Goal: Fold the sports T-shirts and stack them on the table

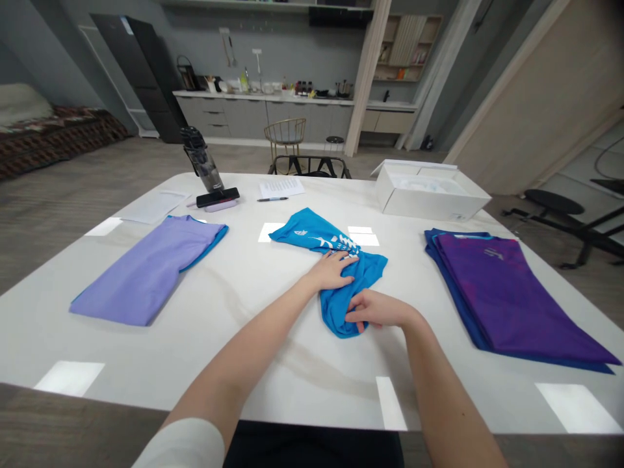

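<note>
A bright blue T-shirt (312, 229) with white print lies bunched and partly folded in the middle of the table. My left hand (333, 270) rests flat on it near the print, fingers stretched out. Lower down, my right hand (374, 308) has its fingers curled around the near edge of the blue fabric, with the fingertips partly tucked into it. To the left lies a folded lavender garment (151, 270), blue showing along its right edge. A folded purple T-shirt (492, 286) lies to the right on top of darker blue cloth (455, 305).
On the white table (219, 364) stand a white open box (429, 201) at the back right and a clear bottle (205, 166) at the back left. Near the bottle are a black phone (218, 197), paper sheets (155, 205) and a pen (272, 199). Chairs stand beyond.
</note>
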Motion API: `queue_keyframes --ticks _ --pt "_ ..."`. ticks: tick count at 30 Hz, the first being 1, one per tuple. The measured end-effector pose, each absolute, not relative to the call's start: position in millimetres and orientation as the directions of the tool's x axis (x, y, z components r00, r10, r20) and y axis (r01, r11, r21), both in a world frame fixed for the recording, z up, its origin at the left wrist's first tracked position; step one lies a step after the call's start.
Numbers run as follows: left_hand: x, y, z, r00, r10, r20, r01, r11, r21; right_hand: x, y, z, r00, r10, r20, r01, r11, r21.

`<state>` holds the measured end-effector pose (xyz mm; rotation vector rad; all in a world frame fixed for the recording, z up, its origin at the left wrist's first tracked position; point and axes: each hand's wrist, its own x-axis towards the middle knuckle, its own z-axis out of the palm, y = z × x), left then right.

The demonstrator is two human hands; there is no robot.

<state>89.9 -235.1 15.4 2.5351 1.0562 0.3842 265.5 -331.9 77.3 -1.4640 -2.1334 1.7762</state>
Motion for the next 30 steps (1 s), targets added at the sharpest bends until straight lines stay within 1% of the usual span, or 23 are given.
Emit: queue_keyframes --ticks 2,3,4,5,6,7,8,9,10,11,13,15,16,19,21,22,24,26,28,30 --pt "103.5 -234.2 15.4 0.732 0.669 0.127 0.561 -0.698 0.446 275.9 -327.4 74.5 -0.518 0.708 -0.479 0.621 -0.073 -0.780" --pt "108.4 -234.2 15.6 0.756 0.640 0.138 0.525 -0.719 0.455 281.8 -324.0 71.2 -0.445 0.781 -0.439 0.631 -0.074 -0.772" --pt "112.3 -234.5 16.0 0.779 0.609 0.150 0.487 -0.738 0.467 288.0 -319.9 66.9 -0.329 0.866 -0.376 0.656 -0.077 -0.751" --pt "115.3 -235.1 16.7 0.800 0.579 0.159 0.448 -0.751 0.485 294.2 -315.5 61.6 -0.176 0.942 -0.285 0.694 -0.087 -0.715" --pt "117.8 -236.0 17.9 0.811 0.562 0.164 0.420 -0.754 0.505 300.2 -311.2 55.7 -0.009 0.985 -0.172 0.738 -0.109 -0.666" --pt "120.2 -237.4 19.6 0.808 0.566 0.163 0.416 -0.744 0.523 305.7 -307.1 49.6 0.138 0.989 -0.057 0.780 -0.144 -0.609" --pt "122.8 -239.1 21.7 0.790 0.592 0.157 0.436 -0.724 0.534 310.5 -303.6 43.7 0.249 0.968 0.037 0.813 -0.188 -0.552" --pt "125.9 -241.4 24.2 0.758 0.635 0.149 0.477 -0.695 0.538 314.4 -300.6 38.4 0.320 0.943 0.092 0.832 -0.233 -0.504" --pt "129.7 -244.2 26.9 0.713 0.686 0.147 0.527 -0.662 0.534 317.4 -298.4 33.9 0.353 0.929 0.109 0.841 -0.264 -0.471" --pt "134.0 -247.4 29.7 0.657 0.736 0.160 0.577 -0.628 0.522 319.2 -296.7 30.7 0.353 0.931 0.097 0.848 -0.274 -0.454" --pt "143.6 -253.7 35.1 0.548 0.807 0.223 0.660 -0.580 0.478 319.5 -295.0 27.8 0.279 0.960 0.032 0.858 -0.234 -0.457" --pt "152.3 -258.1 39.4 0.463 0.841 0.279 0.725 -0.540 0.427 316.4 -294.8 28.8 0.154 0.988 -0.022 0.854 -0.144 -0.500" --pt "155.5 -259.1 41.0 0.431 0.859 0.278 0.755 -0.511 0.411 314.1 -295.1 30.0 0.090 0.995 -0.036 0.839 -0.095 -0.536" --pt "157.4 -257.6 42.5 0.360 0.921 0.149 0.816 -0.388 0.428 307.7 -297.3 33.2 -0.054 0.997 -0.046 0.742 0.010 -0.671" --pt "152.5 -254.6 40.6 0.356 0.931 0.077 0.817 -0.350 0.459 305.3 -298.6 33.2 -0.134 0.988 -0.077 0.663 0.031 -0.748" --pt "148.9 -253.2 39.0 0.370 0.926 0.068 0.804 -0.356 0.477 304.7 -299.0 32.7 -0.157 0.982 -0.102 0.631 0.021 -0.775" --pt "140.9 -250.7 35.2 0.398 0.913 0.084 0.757 -0.379 0.532 304.5 -298.8 31.2 -0.167 0.976 -0.140 0.596 -0.013 -0.803" --pt "132.5 -249.0 32.1 0.388 0.916 0.102 0.671 -0.357 0.650 304.7 -298.0 30.3 -0.140 0.981 -0.133 0.595 -0.024 -0.803" --pt "123.4 -248.2 31.3 0.328 0.940 0.099 0.504 -0.262 0.823 304.4 -297.1 30.7 -0.111 0.989 -0.095 0.608 -0.008 -0.794" --pt "111.8 -248.4 33.7 0.248 0.968 0.048 0.241 -0.110 0.964 303.0 -297.1 31.6 -0.093 0.995 -0.043 0.621 0.024 -0.784"
